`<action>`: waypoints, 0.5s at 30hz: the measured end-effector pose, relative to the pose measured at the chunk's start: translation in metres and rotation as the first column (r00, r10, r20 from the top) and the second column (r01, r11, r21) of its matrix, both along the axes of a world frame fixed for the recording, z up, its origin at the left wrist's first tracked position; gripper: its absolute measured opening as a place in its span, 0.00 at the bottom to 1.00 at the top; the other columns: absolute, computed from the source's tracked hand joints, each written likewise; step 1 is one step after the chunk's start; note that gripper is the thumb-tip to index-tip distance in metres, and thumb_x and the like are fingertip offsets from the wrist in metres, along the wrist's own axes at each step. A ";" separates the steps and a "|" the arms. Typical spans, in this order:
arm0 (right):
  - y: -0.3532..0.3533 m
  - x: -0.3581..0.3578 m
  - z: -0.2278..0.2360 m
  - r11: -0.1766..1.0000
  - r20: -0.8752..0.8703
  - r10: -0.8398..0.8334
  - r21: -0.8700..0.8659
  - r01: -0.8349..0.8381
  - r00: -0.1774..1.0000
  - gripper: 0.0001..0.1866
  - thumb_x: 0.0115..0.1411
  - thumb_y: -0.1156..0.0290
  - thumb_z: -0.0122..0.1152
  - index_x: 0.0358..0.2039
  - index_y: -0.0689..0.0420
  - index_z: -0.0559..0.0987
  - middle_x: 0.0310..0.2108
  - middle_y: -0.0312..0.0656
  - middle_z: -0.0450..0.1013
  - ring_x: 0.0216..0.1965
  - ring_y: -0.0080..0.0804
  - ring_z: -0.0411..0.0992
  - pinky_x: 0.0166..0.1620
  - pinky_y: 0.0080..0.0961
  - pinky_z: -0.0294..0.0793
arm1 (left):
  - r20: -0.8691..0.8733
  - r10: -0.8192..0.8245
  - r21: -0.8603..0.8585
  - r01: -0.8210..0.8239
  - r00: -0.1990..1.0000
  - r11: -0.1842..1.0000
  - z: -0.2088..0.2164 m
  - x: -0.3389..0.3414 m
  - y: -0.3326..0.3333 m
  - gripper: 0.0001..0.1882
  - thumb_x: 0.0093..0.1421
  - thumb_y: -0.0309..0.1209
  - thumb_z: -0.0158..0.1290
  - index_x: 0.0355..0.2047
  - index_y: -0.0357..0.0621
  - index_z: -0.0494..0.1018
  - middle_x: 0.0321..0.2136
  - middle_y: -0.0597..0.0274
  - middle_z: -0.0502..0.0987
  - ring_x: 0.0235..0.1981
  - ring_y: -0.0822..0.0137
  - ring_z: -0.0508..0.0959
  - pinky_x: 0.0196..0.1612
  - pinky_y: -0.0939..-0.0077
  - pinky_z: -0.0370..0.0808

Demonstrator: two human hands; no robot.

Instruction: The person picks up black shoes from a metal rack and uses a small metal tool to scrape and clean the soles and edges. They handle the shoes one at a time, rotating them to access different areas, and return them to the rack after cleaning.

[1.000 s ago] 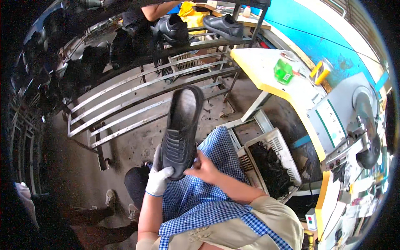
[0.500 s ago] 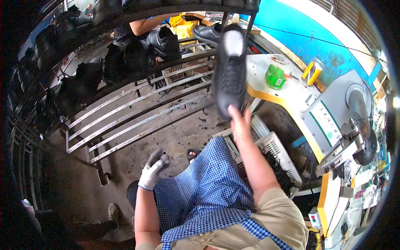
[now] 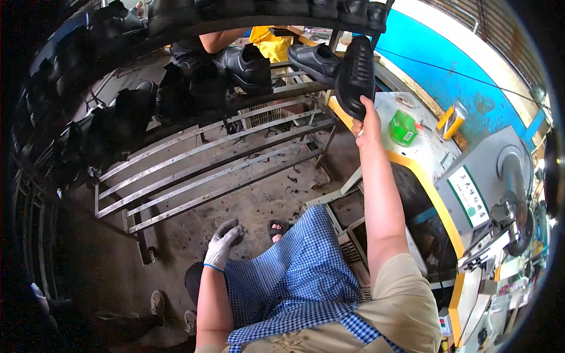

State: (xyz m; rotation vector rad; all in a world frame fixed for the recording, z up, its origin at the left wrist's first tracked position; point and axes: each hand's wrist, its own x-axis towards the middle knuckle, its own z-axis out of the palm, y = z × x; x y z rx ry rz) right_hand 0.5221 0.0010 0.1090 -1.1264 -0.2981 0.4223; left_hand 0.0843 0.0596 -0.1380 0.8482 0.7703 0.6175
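Note:
My right hand, bare, grips a black lace-up shoe by its toe, arm stretched forward. The shoe is held up at the right end of a metal rack shelf, beside a black shoe standing there. It overlaps the rack's edge in view, so I cannot tell whether it touches the shelf. My left hand wears a grey-and-white glove and hovers over the floor by my apron. Its fingers are curled, and what they hold, if anything, is hidden.
Black shoes line the dark rack, whose lower bars stand bare. On the right are a white worktable with yellow edging, a green container, a yellow can and a grey machine. Another person's arm shows behind the rack.
My right hand has carried the shoe farther forward and to the right, toward the rack's end. The view has shifted slightly. My left hand stays low, fingers still curled.

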 end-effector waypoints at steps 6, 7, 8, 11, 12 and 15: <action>-0.005 0.033 0.019 0.961 -0.136 0.263 0.128 -0.246 0.955 0.16 0.53 0.51 0.65 0.30 0.48 0.71 0.20 0.33 0.69 0.09 0.17 0.55 0.10 0.12 0.50 | 0.000 -0.020 0.026 0.020 1.000 0.999 -0.002 0.002 0.003 0.23 0.61 0.32 0.58 0.55 0.37 0.70 0.43 0.57 0.79 0.44 0.66 0.79 0.50 0.73 0.75; -0.003 0.037 0.020 0.975 -0.132 0.214 0.096 -0.203 0.968 0.17 0.52 0.51 0.65 0.30 0.48 0.71 0.20 0.33 0.69 0.09 0.17 0.55 0.10 0.12 0.50 | -0.003 -0.024 0.032 0.024 1.000 0.999 -0.001 0.004 0.003 0.23 0.61 0.32 0.58 0.55 0.37 0.70 0.44 0.57 0.79 0.44 0.66 0.79 0.50 0.73 0.75; 0.002 0.043 0.020 0.985 -0.127 0.166 0.063 -0.159 0.978 0.17 0.52 0.51 0.66 0.30 0.48 0.72 0.20 0.33 0.69 0.09 0.16 0.55 0.10 0.12 0.50 | -0.007 -0.028 0.037 0.028 1.000 0.999 0.001 0.006 0.003 0.23 0.61 0.32 0.59 0.55 0.37 0.70 0.44 0.57 0.79 0.44 0.66 0.79 0.50 0.73 0.75; 0.019 0.063 0.024 0.996 -0.118 0.089 -0.010 -0.091 0.989 0.17 0.51 0.51 0.67 0.29 0.49 0.72 0.20 0.33 0.69 0.09 0.15 0.54 0.10 0.11 0.51 | -0.073 -0.047 0.055 0.051 0.996 0.997 0.002 0.008 0.001 0.24 0.61 0.33 0.59 0.55 0.37 0.70 0.45 0.56 0.79 0.45 0.65 0.79 0.50 0.72 0.75; 0.025 0.071 0.027 0.996 -0.116 0.076 -0.029 -0.080 0.990 0.17 0.50 0.51 0.68 0.28 0.49 0.72 0.20 0.33 0.69 0.09 0.14 0.54 0.10 0.11 0.51 | -0.104 -0.054 0.062 0.061 0.993 0.996 0.002 0.008 0.001 0.24 0.61 0.33 0.59 0.55 0.37 0.70 0.45 0.56 0.78 0.45 0.65 0.79 0.50 0.72 0.75; 0.036 0.103 0.044 0.972 -0.064 0.186 -0.136 -0.193 0.981 0.17 0.50 0.52 0.68 0.26 0.48 0.73 0.20 0.37 0.72 0.09 0.14 0.54 0.09 0.11 0.53 | -0.122 -0.032 0.079 0.042 0.992 0.996 0.000 0.008 0.000 0.23 0.60 0.33 0.59 0.54 0.38 0.72 0.43 0.59 0.80 0.42 0.67 0.79 0.48 0.72 0.76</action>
